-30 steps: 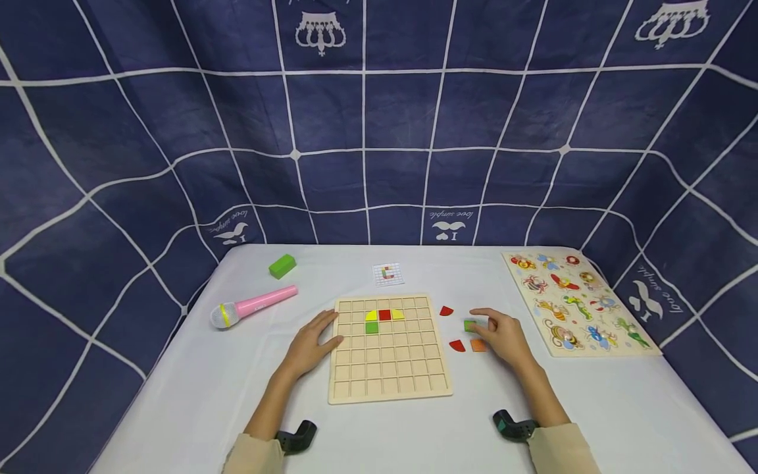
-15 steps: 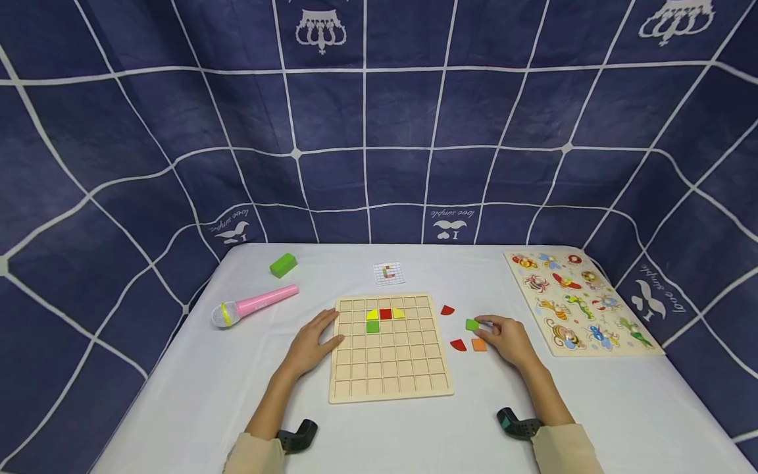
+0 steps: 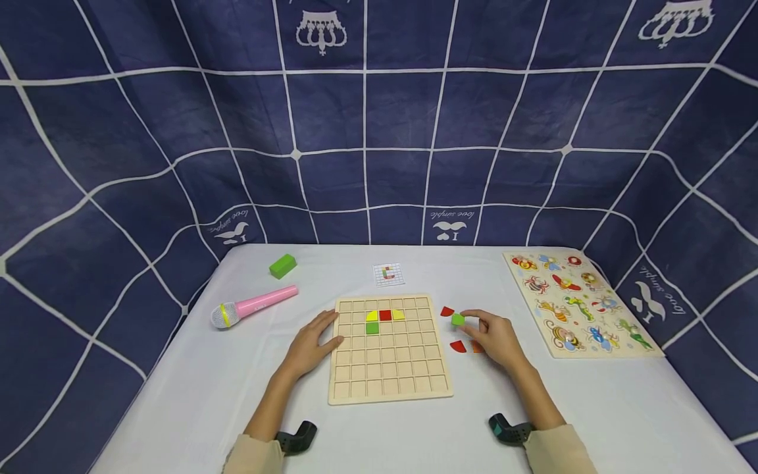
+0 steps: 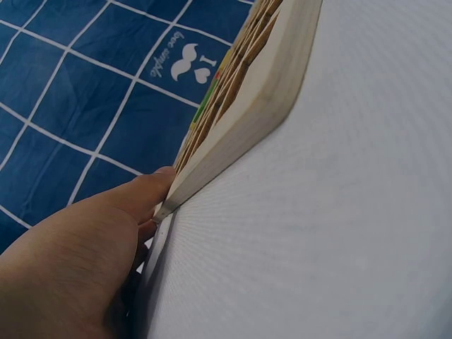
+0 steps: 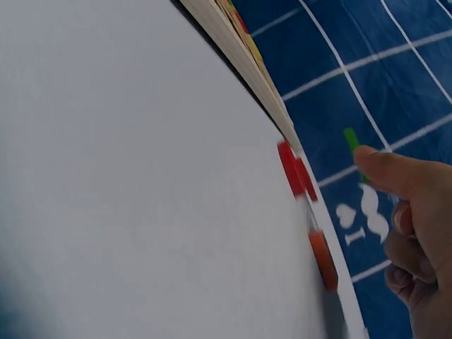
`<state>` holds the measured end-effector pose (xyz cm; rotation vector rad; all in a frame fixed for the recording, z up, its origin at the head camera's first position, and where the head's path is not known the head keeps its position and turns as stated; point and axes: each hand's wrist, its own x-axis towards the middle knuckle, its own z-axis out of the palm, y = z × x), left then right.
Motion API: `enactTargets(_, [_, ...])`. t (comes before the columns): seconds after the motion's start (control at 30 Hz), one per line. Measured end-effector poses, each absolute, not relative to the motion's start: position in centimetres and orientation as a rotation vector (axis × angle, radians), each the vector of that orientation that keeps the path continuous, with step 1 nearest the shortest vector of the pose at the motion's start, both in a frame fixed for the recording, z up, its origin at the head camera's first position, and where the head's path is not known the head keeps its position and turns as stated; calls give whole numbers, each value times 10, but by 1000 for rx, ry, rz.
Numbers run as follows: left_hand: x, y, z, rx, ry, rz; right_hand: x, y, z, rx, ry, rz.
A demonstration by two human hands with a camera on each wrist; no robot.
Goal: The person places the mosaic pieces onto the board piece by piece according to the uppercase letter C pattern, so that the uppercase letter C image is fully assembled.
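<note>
Between thumb and finger, my right hand [image 3: 493,337] pinches a small green square tile [image 3: 458,320], lifted above the table as the right wrist view shows. My left hand [image 3: 310,343] rests against the left edge of a wooden grid board [image 3: 391,368], thumb on its rim, fingers fairly straight. Set in the board's upper cells are a red square [image 3: 385,315], two yellow quarter-round tiles [image 3: 398,315] and a green square [image 3: 372,328]. Right of the board lie two red quarter-round tiles [image 3: 458,346] and an orange square tile [image 5: 323,260], partly hidden by my right hand in the head view.
Behind the board lies a small pattern card [image 3: 388,274]. A pink toy microphone [image 3: 263,301] and a green block [image 3: 282,266] are at the left. An insect picture puzzle board [image 3: 535,306] lies at the right. A dark blue curtain [image 3: 397,178] surrounds the white table [image 3: 408,438].
My right hand has picked up the green tile from the table and moved it left toward the board. The left hand has stayed at the board's edge.
</note>
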<state>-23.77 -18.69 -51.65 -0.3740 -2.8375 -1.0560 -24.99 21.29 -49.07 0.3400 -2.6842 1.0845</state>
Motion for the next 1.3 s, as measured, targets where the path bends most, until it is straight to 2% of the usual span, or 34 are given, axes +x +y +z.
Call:
enactTargets(0.77, [-237, -186, -514, -377, -2824, -1047, -243, 88, -490, 822, -2676, 1054])
enactTargets(1.3, [-237, -187, -515, -365, -2834, -1055, -245, 65, -499, 869, -2687, 946])
